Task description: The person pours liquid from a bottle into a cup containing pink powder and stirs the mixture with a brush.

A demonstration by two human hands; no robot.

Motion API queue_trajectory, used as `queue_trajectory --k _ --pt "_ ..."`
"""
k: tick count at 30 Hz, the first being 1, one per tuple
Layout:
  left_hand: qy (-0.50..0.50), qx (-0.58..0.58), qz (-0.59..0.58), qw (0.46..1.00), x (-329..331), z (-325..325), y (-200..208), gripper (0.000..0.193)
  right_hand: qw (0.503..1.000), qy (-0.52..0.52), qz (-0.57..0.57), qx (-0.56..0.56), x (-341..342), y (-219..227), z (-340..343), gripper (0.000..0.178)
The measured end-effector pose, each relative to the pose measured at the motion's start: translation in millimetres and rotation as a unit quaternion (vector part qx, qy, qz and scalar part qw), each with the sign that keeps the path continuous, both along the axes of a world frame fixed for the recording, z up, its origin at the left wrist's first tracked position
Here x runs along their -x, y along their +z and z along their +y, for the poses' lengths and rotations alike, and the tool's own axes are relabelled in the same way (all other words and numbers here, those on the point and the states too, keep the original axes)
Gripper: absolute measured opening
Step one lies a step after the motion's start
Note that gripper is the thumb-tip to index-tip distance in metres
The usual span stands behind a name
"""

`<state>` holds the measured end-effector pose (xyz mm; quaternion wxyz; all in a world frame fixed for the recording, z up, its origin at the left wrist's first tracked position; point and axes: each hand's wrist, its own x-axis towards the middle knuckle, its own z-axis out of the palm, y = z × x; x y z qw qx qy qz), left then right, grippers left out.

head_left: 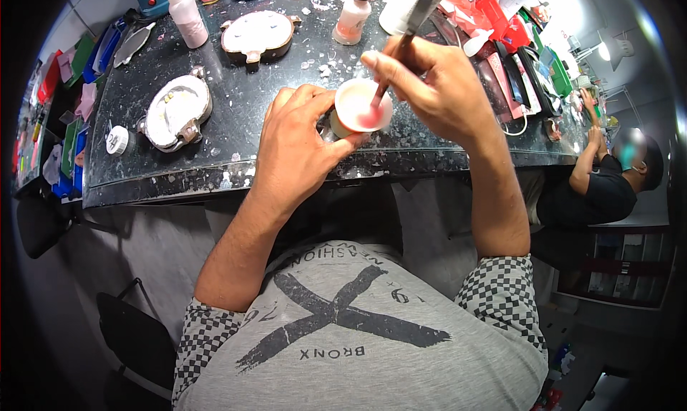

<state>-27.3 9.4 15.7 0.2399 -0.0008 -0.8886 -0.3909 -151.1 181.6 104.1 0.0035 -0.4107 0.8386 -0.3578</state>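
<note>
My left hand [297, 139] is wrapped round a small pale cup [345, 127], thumb on the near side and fingers behind it, over the bench's front edge. Inside the cup lies a pink mix [370, 118], reddest toward the right. A mixing spatula [417, 17] with a dark shaft and a flat metal upper end is gripped in my right hand [444, 89]. Its lower end reaches down into the pink mix, slightly blurred. Much of the cup's left side is covered by my left fingers.
Two plaster-filled metal flask halves [202, 117] [242, 57] stand left on the black bench [236, 135]. A white cap [117, 140], a pale bottle [189, 21], a dropper bottle [352, 21] and a white tub [401, 6] surround them. Another person [597, 182] works at far right.
</note>
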Motion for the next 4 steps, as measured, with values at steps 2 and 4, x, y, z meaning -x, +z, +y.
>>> queue_trajectory --k 2,4 --pt "-0.003 0.001 -0.009 1.000 0.2 0.1 0.7 0.049 0.991 0.112 -0.072 0.021 -1.1 -0.1 0.6 0.030" --pt "-0.005 0.005 -0.014 1.000 0.0 -1.0 0.0 0.051 0.994 0.098 -0.009 0.036 -0.1 -3.9 0.8 0.028"
